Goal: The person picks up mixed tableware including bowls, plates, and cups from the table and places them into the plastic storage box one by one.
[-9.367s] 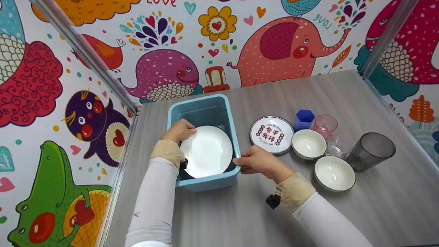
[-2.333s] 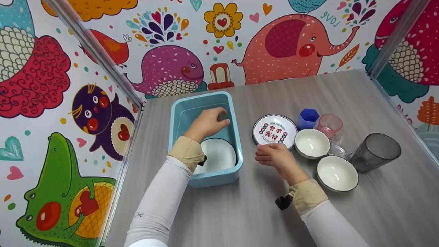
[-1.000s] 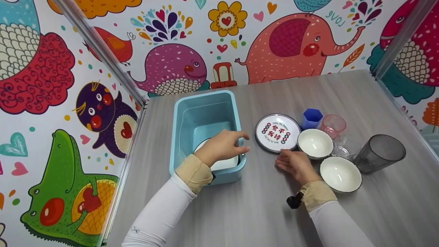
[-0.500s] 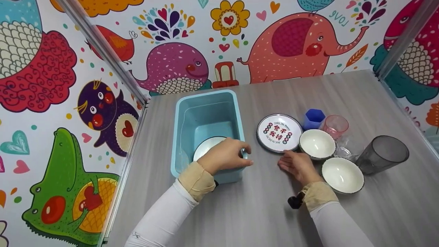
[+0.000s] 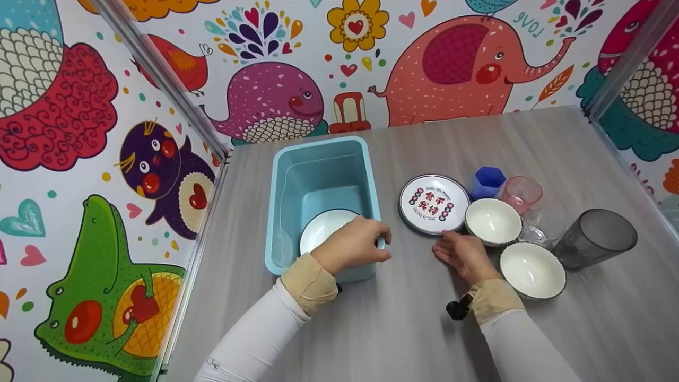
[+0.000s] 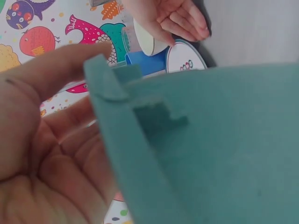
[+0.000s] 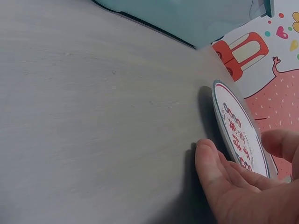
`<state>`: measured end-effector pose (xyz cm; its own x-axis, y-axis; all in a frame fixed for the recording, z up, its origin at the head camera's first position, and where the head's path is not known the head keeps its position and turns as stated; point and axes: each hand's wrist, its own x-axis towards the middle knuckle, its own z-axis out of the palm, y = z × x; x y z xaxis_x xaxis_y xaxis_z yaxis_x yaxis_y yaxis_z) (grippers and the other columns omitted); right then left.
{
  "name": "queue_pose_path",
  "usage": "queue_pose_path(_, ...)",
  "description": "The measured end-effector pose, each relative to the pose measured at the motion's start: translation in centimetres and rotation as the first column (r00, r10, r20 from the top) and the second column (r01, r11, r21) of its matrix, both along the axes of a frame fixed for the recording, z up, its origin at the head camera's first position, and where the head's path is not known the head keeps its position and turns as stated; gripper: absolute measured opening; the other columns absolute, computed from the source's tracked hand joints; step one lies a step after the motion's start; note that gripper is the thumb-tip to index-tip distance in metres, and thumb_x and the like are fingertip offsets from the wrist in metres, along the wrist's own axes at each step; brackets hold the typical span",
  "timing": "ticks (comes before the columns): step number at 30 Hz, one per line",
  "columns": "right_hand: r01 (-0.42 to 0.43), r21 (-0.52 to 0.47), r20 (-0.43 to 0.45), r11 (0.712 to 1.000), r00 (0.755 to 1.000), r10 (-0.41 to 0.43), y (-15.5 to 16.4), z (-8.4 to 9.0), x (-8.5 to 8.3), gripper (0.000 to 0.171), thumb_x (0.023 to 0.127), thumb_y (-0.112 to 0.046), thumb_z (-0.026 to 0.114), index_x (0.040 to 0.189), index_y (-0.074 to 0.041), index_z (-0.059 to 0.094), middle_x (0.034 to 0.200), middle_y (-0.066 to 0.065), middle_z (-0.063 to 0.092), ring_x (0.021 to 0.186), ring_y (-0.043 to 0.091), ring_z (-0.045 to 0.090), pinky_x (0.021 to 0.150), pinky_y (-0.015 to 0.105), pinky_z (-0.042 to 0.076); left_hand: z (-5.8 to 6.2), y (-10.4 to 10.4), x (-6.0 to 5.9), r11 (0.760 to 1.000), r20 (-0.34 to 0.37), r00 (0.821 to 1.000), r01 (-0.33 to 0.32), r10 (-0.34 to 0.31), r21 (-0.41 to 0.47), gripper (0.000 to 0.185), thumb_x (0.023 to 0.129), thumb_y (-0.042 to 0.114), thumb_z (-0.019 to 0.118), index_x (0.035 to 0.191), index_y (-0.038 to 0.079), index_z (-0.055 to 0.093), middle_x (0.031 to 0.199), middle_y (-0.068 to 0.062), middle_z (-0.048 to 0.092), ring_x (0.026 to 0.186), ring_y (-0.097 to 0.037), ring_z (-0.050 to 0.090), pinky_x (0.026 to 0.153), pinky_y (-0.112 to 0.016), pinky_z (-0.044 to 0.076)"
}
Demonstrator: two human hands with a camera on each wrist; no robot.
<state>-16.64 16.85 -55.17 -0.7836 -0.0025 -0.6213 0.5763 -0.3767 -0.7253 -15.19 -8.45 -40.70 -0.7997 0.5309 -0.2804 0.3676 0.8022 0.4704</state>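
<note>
My right hand (image 5: 460, 255) lies relaxed on the table (image 5: 530, 138), fingers loose and holding nothing, their tips just at the near rim of the printed plate (image 5: 434, 203), which sits flat straight ahead of them. My left hand (image 5: 351, 245) curls over the near right wall of the blue bin (image 5: 320, 159), above the white plate (image 5: 321, 233) inside, so the right is the nearer 1
</note>
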Motion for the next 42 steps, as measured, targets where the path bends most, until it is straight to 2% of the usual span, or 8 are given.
queue_pose_path(6,0.032,-0.063,0.018,0.997,0.999,-0.031,0.1,0.1,-0.2,0.023,0.102,-0.011,0.055,0.116,0.007,0.051,0.081,0.009,0.070,0.079,0.018,0.072,0.087,0.034,0.061,-0.1,0.1,-0.1,1.000,-0.006,1.000,0.008,-0.008,0.003,0.020,0.089,0.025,0.077,0.105,0.012,0.074,0.082,0.002,0.064,0.071,-0.010,0.055,0.062,-0.024,0.047)
queue_pose_path(14,0.080,-0.081,0.034,0.993,0.996,-0.078,-0.3,0.1,-0.6,0.011,0.101,-0.007,0.053,0.104,0.003,0.056,0.078,0.009,0.070,0.076,0.018,0.073,0.084,0.033,0.061,0.0,0.0,-0.1,1.000,-0.001,1.000,0.013,-0.013,0.018,0.022,0.089,0.024,0.077,0.105,0.009,0.074,0.082,0.002,0.065,0.069,-0.010,0.055,0.061,-0.023,0.046)
queue_pose_path(19,0.112,-0.113,0.035,0.987,0.993,-0.109,-0.5,0.2,-0.7,0.010,0.102,-0.005,0.051,0.099,0.003,0.057,0.076,0.011,0.070,0.076,0.019,0.073,0.085,0.034,0.061,-0.1,0.0,-0.2,1.000,-0.001,1.000,0.020,-0.020,0.023,0.020,0.089,0.025,0.078,0.103,0.012,0.074,0.080,0.003,0.065,0.068,-0.009,0.055,0.060,-0.022,0.047)
queue_pose_path(24,0.135,-0.147,0.043,0.980,0.991,-0.130,-0.7,0.0,-0.9,0.012,0.103,-0.006,0.048,0.101,0.003,0.055,0.075,0.012,0.071,0.077,0.021,0.075,0.087,0.036,0.061,0.0,0.0,-0.4,1.000,0.004,1.000,0.018,-0.018,0.024,0.019,0.088,0.025,0.078,0.102,0.013,0.074,0.081,0.003,0.065,0.070,-0.009,0.056,0.062,-0.023,0.047)
queue_pose_path(32,0.232,-0.190,0.083,0.954,0.972,-0.220,-0.7,-0.4,-1.0,0.009,0.104,-0.005,0.046,0.103,0.002,0.052,0.074,0.014,0.070,0.076,0.022,0.075,0.089,0.036,0.060,0.1,0.1,-0.3,1.000,0.009,1.000,0.017,-0.018,0.024,0.018,0.089,0.025,0.078,0.101,0.013,0.074,0.085,0.002,0.067,0.073,-0.009,0.057,0.065,-0.023,0.048)
queue_pose_path(37,0.257,-0.221,0.106,0.941,0.965,-0.238,-0.7,-0.6,-1.3,0.009,0.104,-0.004,0.046,0.103,0.002,0.052,0.073,0.015,0.071,0.076,0.023,0.075,0.090,0.037,0.059,0.1,0.1,-0.2,1.000,0.019,1.000,0.008,-0.009,0.026,0.018,0.089,0.025,0.078,0.101,0.013,0.074,0.081,0.003,0.065,0.071,-0.009,0.056,0.063,-0.023,0.047)
queue_pose_path(42,0.279,-0.238,0.139,0.930,0.958,-0.252,-0.8,-0.7,-1.5,0.009,0.105,-0.009,0.047,0.110,-0.002,0.050,0.074,0.014,0.071,0.077,0.022,0.075,0.093,0.037,0.058,0.0,0.0,-0.2,1.000,0.013,1.000,0.000,-0.001,0.021,0.018,0.089,0.026,0.078,0.101,0.013,0.074,0.080,0.004,0.063,0.070,-0.009,0.055,0.062,-0.023,0.046)
